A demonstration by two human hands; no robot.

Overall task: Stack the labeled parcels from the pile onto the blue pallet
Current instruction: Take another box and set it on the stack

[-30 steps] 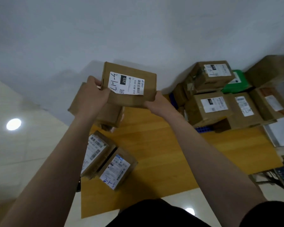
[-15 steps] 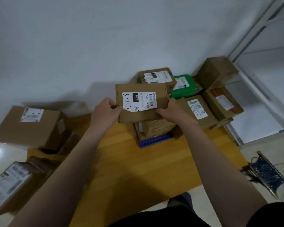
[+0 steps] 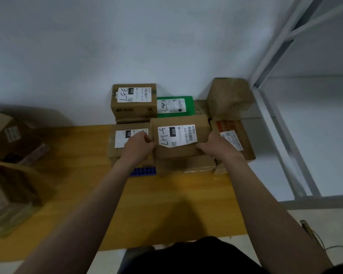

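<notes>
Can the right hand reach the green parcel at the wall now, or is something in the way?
Probably not directly: the right hand grips the 032 parcel, which sits between it and the green parcel. Once that is released, its top looks free.

Both hands, left and right, grip a labelled parcel (marked 032), above stacked boxes on the blue pallet

Held parcel label: "032", "032-038-E01".
</notes>
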